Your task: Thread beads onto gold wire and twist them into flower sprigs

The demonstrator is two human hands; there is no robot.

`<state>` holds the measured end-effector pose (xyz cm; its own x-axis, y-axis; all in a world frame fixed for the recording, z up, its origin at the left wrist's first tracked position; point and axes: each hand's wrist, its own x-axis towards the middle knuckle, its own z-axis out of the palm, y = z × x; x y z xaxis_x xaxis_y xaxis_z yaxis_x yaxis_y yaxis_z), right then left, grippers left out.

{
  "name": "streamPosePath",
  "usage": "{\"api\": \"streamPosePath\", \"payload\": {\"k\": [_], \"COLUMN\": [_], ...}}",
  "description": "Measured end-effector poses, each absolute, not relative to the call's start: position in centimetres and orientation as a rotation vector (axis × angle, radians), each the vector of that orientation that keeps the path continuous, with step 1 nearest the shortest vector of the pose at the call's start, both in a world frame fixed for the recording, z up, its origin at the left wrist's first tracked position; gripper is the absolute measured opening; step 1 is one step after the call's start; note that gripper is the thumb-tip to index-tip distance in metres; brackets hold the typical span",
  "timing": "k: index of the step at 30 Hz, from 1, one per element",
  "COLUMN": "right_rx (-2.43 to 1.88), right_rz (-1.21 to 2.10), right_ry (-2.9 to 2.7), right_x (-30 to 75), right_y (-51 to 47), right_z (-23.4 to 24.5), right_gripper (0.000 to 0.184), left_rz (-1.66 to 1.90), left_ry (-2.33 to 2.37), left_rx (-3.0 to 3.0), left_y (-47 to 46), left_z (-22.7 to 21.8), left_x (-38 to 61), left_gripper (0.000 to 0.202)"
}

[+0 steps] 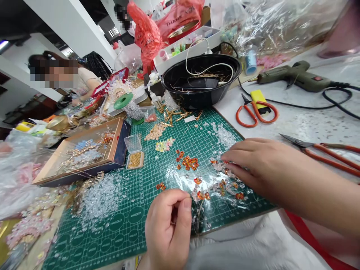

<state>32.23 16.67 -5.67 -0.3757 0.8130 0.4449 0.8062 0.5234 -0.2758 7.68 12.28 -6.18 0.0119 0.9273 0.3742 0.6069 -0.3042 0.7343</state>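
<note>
My left hand (170, 221) is closed in a pinch at the mat's front, thumb against forefinger. A thin wire (200, 212) shows beside the fingertips, with amber-orange and clear beads (203, 195) near it. My right hand (250, 163) reaches down to the mat's right side, fingers bent together at a loose group of clear and orange beads; what lies between its fingertips is too small to make out. Orange flower-like beads (189, 162) lie between and beyond the hands. A heap of clear beads (223, 135) lies just past the right hand.
The green cutting mat (152, 170) also bears clear beads (101, 197) and a small box of gold beads (135, 160). Around it are an open box (81, 170), a black bowl (194, 95), orange-handled scissors (257, 114), pliers (323, 152) and a glue gun (295, 77). A person (84, 80) sits at far left.
</note>
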Motion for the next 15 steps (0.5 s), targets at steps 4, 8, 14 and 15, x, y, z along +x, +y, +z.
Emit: {"api": "streamPosePath", "payload": {"k": [4, 8, 14, 15], "right_rx": [-1.247, -1.226, -1.321, -1.319], "right_rz": [0.047, 0.098, 0.162, 0.153], "right_ry": [-2.308, -2.237, -2.286, -2.295], "right_x": [32.4, 33.2, 32.7, 32.5], "right_y": [17.4, 18.2, 19.1, 19.2], "right_z": [-5.4, -4.9, -5.1, -5.2], "right_gripper": [0.031, 0.027, 0.019, 0.019], "left_rz": [1.198, 1.195, 1.187, 1.189], "left_ry": [1.540, 1.515, 1.532, 1.523], "left_rx": [1.937, 1.936, 1.943, 1.947], "left_y": [12.2, 12.2, 12.2, 12.2], "left_z": [-6.1, -6.1, -5.9, -5.9], "left_x": [7.6, 7.5, 7.6, 7.6], "left_gripper": [0.011, 0.011, 0.011, 0.012]}}
